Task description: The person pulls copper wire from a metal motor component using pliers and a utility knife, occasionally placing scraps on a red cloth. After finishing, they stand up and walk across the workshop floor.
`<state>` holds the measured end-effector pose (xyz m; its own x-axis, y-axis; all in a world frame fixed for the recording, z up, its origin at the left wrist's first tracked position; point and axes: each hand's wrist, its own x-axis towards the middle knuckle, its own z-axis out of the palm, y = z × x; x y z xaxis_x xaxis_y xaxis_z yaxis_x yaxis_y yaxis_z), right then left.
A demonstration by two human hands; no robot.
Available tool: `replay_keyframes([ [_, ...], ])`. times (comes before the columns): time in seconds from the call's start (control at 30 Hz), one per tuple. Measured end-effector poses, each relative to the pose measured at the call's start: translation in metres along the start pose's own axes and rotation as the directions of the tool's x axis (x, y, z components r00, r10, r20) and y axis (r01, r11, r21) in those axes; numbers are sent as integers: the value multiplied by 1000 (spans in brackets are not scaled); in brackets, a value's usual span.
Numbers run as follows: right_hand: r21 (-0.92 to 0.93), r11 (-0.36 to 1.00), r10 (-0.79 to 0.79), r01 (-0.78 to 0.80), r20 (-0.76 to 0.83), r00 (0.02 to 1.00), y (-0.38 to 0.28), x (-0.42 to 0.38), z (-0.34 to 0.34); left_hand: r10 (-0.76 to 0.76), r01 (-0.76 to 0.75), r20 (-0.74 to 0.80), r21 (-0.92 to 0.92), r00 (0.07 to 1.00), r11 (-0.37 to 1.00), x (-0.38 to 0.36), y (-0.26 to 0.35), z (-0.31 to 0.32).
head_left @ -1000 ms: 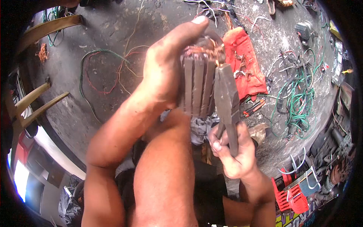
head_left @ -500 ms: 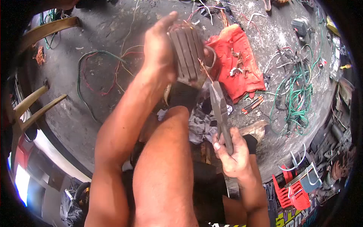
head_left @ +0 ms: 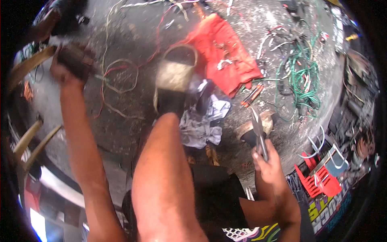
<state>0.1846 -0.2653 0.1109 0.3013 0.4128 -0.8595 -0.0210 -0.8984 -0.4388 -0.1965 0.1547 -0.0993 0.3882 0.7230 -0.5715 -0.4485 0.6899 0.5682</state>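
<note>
My left hand (head_left: 60, 74) reaches far out to the upper left, closed on a dark slotted metal core (head_left: 74, 62), both smeared by motion. A pale wire trails across the floor beside the core. Low on the right, my right hand (head_left: 268, 159) grips a pair of pliers (head_left: 258, 127) by the handles, with the jaws pointing up and away from me. Nothing shows between the jaws. Beyond the pliers' tip lie thin orange-and-black tools (head_left: 252, 96) on the floor.
A red cloth (head_left: 223, 56) with metal scraps on it lies ahead. Tangled green wires (head_left: 302, 80) sit to its right. Grey rags (head_left: 201, 129) lie beside my sandalled foot (head_left: 173, 76). Curved wooden legs (head_left: 34, 64) stand at left, red plastic racks (head_left: 322, 181) at lower right.
My left hand has swung leftward with the core, away from the pliers. The copper wire that ran from the core to the pliers' tip no longer shows there. My right hand stays around the pliers.
</note>
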Motion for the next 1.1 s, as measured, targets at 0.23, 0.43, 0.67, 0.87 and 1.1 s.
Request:
replay_keyframes([
  [0.23, 391, 918, -8, -72, 200, 980, 14, 141, 15, -177, 173, -136, -44, 975, 984, -53, -69, 102],
  [0.43, 712, 660, -4, -240, 322, 947, 11, 144, 6, -304, 301, -193, -44, 933, 952, -56, -111, 132],
  [0.67, 665, 737, -113, -122, 299, 948, 2, 94, 3, -353, 337, -137, -125, 926, 933, -56, -116, 161],
  [0.87, 211, 963, -265, 167, 638, 723, -64, 68, 27, -384, 384, 37, -5, 923, 923, -59, -111, 182],
  [1.1, 199, 945, -327, 259, 615, 718, -87, 64, 40, -384, 386, 183, 24, 905, 922, -63, -112, 194],
])
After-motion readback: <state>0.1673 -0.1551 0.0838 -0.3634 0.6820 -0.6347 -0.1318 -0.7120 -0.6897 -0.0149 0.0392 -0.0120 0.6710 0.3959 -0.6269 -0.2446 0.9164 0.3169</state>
